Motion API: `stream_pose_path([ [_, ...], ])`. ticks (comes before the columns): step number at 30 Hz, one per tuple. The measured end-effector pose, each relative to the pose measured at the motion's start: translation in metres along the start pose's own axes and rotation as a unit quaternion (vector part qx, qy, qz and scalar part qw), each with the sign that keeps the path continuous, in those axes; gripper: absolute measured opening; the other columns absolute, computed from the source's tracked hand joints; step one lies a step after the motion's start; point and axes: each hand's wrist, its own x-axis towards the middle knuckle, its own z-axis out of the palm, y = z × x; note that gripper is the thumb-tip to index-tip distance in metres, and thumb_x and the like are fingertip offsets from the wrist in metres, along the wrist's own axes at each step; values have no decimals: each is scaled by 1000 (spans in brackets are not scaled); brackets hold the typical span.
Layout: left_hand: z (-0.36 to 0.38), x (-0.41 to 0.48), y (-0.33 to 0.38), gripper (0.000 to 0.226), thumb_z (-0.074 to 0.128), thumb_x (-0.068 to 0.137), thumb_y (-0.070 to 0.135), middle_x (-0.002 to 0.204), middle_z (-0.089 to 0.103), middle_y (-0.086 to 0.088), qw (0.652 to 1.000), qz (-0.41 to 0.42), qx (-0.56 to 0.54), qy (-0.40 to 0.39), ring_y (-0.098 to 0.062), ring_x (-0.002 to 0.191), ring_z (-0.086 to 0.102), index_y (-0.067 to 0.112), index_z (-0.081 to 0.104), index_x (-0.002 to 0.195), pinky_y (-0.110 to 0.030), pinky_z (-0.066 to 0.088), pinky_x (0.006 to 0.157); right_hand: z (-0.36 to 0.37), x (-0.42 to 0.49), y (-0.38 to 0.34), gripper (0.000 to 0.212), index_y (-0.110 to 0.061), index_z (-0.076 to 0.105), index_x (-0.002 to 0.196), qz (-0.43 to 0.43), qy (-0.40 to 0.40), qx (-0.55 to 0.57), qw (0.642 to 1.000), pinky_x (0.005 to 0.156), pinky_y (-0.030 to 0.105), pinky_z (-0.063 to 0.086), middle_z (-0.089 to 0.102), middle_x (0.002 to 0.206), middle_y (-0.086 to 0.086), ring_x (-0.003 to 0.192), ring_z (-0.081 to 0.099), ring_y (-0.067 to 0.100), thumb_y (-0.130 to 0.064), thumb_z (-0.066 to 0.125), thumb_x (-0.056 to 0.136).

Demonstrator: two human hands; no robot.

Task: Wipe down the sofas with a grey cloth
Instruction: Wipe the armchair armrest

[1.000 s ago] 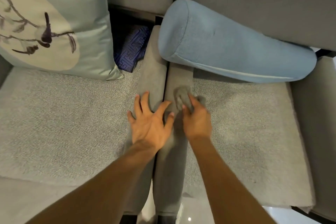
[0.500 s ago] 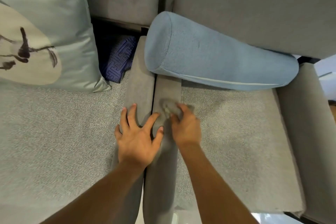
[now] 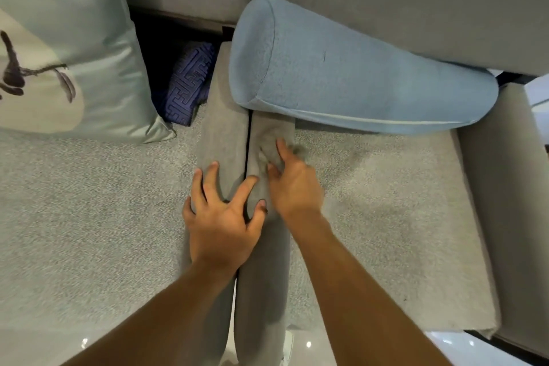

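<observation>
Two grey sofas stand side by side below me, the left seat [image 3: 74, 217] and the right seat [image 3: 386, 217] spreading out to either side. A blue bolster [image 3: 356, 83] lies across the back of the right seat, its near end resting on the far end of that sofa's armrest. A pale green cushion [image 3: 74, 53] leans at the back of the left seat, with a dark blue patterned cushion [image 3: 187, 83] tucked in the shadow beside it.

Between the seats, the left armrest [image 3: 225, 134] and the right armrest [image 3: 261, 276] run towards me, touching along a dark seam. My left hand [image 3: 222, 226] rests on the left armrest with its fingers spread apart, and its thumb reaches over the seam. My right hand [image 3: 294, 184], somewhat blurred, has its fingers curled over the grey cloth [image 3: 269, 145], which is bunched on top of the right armrest just short of the bolster.

I think the bolster is the main risk. If I push further, the cloth will run into it, and the strip underneath will go unwiped. The cloth could also slip into the seam. And because it is bunched and the same grey as the armrest, I could easily miss patches.
</observation>
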Motion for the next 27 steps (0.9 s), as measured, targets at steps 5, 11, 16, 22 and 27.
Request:
stream_pose_path([
  [5,4,1,-1,47,55,91,59,161,29,-17,1000,-3,3,-3,-43,150,24,42,61,135,-60,41,101,-8,36,-20,50,-39,38,147,19,-6,3,1000,87,43,53,62,126,12,113,62,33,-36,54,99],
  [11,-1,2,-2,51,53,91,60,161,30,-19,1000,8,12,-16,-45,150,23,40,61,137,-61,42,102,-14,-6,-6,60,-43,22,153,7,-56,-56,997,86,43,53,47,145,4,116,61,28,-41,51,101],
  [16,-4,5,0,50,55,86,59,159,35,-19,1000,-3,-7,-13,-45,149,27,41,66,131,-58,43,99,-18,-6,-1,63,-49,17,153,9,-79,-84,993,88,42,53,54,138,5,116,60,29,-48,50,100],
  [22,0,2,1,48,58,86,61,161,34,-17,1000,-6,-4,-16,-44,150,25,44,64,132,-60,40,101,-27,36,-21,58,-36,32,149,15,-63,-53,996,89,46,50,53,135,12,119,58,34,-43,57,97],
  [27,1,1,-1,49,58,87,59,160,34,-19,1000,0,1,-4,-44,149,27,41,65,131,-59,42,99,-18,-19,1,64,-46,17,155,7,-75,-70,995,83,38,48,49,143,4,118,60,25,-46,51,100],
])
